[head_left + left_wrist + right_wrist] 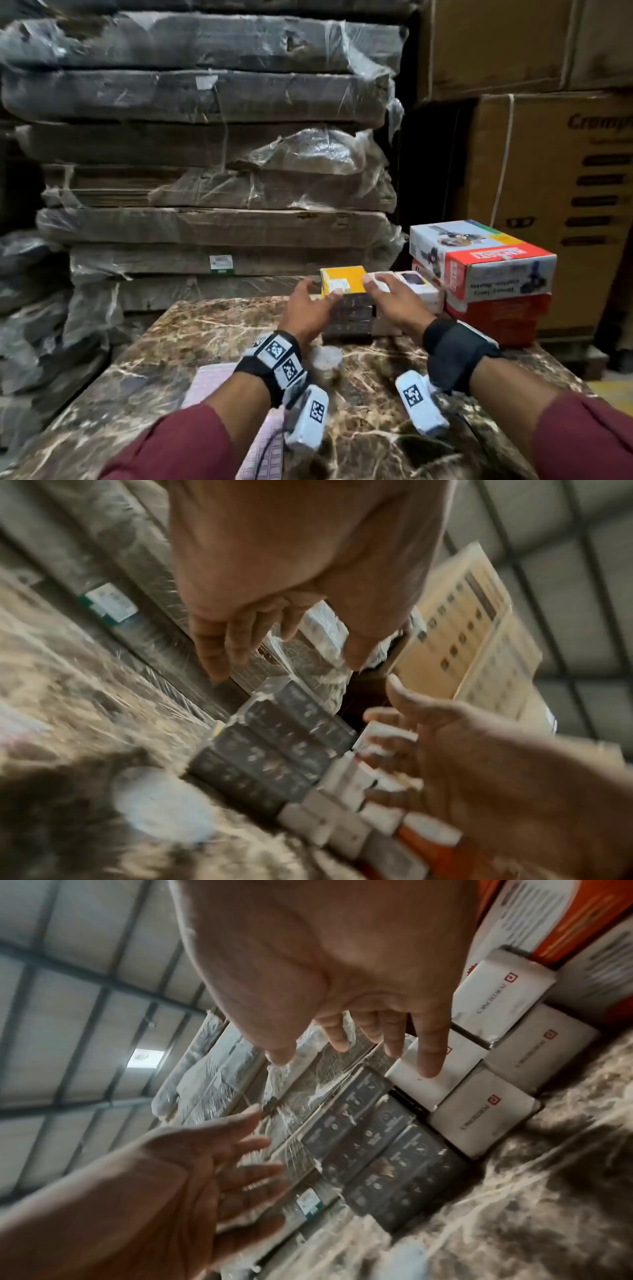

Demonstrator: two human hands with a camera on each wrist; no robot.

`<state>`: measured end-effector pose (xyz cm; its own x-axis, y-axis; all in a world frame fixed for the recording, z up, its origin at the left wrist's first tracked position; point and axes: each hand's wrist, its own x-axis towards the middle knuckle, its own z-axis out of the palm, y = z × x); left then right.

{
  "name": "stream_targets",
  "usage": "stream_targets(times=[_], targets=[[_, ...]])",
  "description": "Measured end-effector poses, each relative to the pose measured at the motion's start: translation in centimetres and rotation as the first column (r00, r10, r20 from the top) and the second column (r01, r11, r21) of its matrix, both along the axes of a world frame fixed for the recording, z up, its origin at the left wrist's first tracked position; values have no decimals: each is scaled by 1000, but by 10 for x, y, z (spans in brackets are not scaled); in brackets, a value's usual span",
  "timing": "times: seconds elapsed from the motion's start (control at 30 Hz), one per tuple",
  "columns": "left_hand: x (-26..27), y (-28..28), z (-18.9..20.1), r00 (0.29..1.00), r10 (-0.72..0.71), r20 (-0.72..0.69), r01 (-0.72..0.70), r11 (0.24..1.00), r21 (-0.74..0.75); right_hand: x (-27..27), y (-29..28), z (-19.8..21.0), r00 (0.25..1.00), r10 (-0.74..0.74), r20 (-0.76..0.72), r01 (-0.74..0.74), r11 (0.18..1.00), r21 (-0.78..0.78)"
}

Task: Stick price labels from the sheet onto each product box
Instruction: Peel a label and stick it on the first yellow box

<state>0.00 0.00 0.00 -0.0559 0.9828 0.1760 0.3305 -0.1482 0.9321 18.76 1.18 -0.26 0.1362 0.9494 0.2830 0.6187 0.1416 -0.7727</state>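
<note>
A small yellow-topped box (343,280) sits on a stack of dark product boxes (349,318) (281,748) (383,1150) at the far side of the marble table (154,359). My left hand (308,303) (287,631) is at the box's left front, fingers spread, fingertips at its edge. My right hand (394,296) (352,1042) is at its right, thumb by the corner, fingers over the white boxes (419,287) (486,1115). Neither hand curls round anything. The pink label sheet (212,383) lies under my left forearm.
Two large red-and-white cartons (486,270) are stacked right of the small boxes. A round clear object (327,359) lies on the table between my wrists. Wrapped flat cartons (205,154) rise behind the table, and brown cartons (548,205) stand at the right.
</note>
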Motion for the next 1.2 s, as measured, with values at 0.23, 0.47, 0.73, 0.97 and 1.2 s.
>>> stream_targets(times=[0.23, 0.47, 0.73, 0.97, 1.2], targets=[[4, 41, -32, 938, -96, -334, 107, 994, 16, -2, 29, -35, 926, 40, 376, -45, 999, 4], [0, 20, -26, 964, -111, -241, 127, 990, 53, 2, 0, -21, 956, 20, 292, -59, 991, 123], [-36, -143, -33, 938, -148, -314, 207, 965, 163, 1, -151, -41, 996, -22, 90, -11, 936, 353], [-42, -261, -88, 927, -162, -338, 217, 967, 130, 1, -264, -95, 1000, -25, 10, 20, 934, 356], [-28, -290, -113, 895, -137, -424, 206, 971, 120, 4, -303, -136, 986, -146, 80, 117, 948, 295]])
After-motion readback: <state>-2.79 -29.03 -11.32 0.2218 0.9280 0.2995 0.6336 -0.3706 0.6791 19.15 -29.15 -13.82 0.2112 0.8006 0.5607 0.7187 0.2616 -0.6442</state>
